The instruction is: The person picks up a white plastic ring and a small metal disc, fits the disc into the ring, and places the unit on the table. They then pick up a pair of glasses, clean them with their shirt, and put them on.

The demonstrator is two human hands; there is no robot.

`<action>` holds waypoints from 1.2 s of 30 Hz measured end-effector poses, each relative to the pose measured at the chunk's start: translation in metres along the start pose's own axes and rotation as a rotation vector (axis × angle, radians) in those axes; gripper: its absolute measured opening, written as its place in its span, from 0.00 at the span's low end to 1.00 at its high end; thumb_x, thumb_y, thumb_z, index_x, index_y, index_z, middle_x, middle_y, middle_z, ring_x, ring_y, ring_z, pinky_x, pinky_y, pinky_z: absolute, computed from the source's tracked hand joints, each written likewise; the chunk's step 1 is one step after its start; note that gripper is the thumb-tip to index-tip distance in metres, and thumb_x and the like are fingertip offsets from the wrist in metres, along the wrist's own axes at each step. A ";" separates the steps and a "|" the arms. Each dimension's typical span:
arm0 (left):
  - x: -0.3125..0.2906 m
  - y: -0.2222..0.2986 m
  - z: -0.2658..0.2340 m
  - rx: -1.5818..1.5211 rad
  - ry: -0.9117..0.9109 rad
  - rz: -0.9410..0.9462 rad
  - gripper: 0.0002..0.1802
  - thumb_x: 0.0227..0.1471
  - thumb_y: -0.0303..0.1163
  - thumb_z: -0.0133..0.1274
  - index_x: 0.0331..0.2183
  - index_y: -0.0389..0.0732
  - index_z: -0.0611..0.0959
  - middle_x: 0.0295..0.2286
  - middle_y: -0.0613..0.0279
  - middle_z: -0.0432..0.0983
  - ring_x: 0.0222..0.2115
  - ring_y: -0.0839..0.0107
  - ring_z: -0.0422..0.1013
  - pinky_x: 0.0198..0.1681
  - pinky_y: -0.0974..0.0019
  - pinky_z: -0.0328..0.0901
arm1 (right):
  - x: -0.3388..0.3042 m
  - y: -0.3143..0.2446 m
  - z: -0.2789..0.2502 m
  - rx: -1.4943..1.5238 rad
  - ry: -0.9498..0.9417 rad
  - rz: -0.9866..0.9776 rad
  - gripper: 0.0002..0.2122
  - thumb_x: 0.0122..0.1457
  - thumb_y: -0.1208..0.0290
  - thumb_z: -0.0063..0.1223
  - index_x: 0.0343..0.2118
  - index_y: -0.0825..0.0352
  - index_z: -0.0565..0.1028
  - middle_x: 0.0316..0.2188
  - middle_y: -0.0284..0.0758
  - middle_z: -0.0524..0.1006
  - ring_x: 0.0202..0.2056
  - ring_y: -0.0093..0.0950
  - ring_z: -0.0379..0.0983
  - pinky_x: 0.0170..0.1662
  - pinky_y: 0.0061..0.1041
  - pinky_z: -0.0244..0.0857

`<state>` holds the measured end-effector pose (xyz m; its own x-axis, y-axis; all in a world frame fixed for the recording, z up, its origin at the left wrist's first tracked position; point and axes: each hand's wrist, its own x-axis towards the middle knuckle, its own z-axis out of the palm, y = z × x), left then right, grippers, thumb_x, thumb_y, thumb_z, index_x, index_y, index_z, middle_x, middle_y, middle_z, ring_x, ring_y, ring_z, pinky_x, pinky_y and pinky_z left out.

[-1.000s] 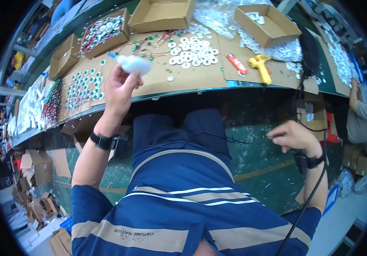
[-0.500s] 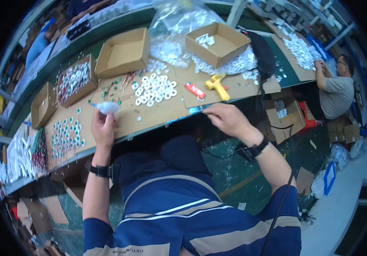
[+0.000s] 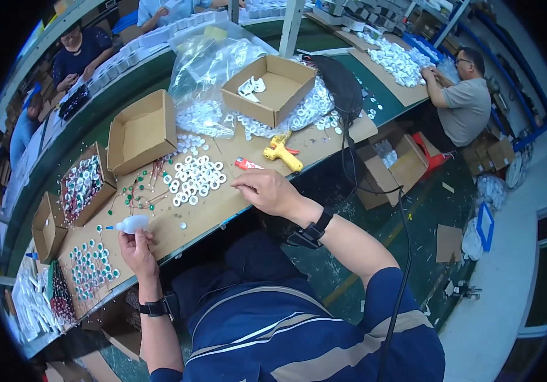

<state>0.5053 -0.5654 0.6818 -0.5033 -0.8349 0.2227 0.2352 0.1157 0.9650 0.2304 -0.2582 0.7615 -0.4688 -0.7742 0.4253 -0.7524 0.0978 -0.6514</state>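
White plastic, with a blue nozzle (image 3: 110,227) aimed at nine o'clock, the squeeze bottle (image 3: 133,223) is held over the counter (image 3: 213,205) near nine o'clock in your view, its lower side hidden by your fingers. Your left hand (image 3: 138,254) is raised with the wrist below at six o'clock, its grip closed on the bottle between thumb and fingers. That arm is cut off at the blue sleeve (image 3: 166,375) by the lower edge. Your right hand (image 3: 266,191) is over the counter's near edge, fingers curled toward nine o'clock; the bunched fingertips hide whether that grip has hold of anything, so you cannot tell. From it, a red tube (image 3: 246,164) lies at eleven o'clock, a yellow glue gun (image 3: 283,151) at one, and white rings (image 3: 197,178) between nine and ten.
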 end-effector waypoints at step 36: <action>-0.021 0.021 0.019 0.166 -0.237 -0.159 0.26 0.69 0.23 0.62 0.65 0.32 0.77 0.48 0.59 0.86 0.43 0.74 0.81 0.48 0.69 0.76 | 0.071 -0.026 0.044 -0.151 0.015 -0.100 0.17 0.65 0.80 0.67 0.57 0.67 0.84 0.42 0.41 0.86 0.34 0.35 0.84 0.38 0.33 0.78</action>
<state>0.5047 -0.5350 0.6995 -0.7068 -0.7035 0.0750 0.0095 0.0965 0.9953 0.2374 -0.3437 0.7808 -0.3940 -0.7755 0.4934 -0.8561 0.1143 -0.5040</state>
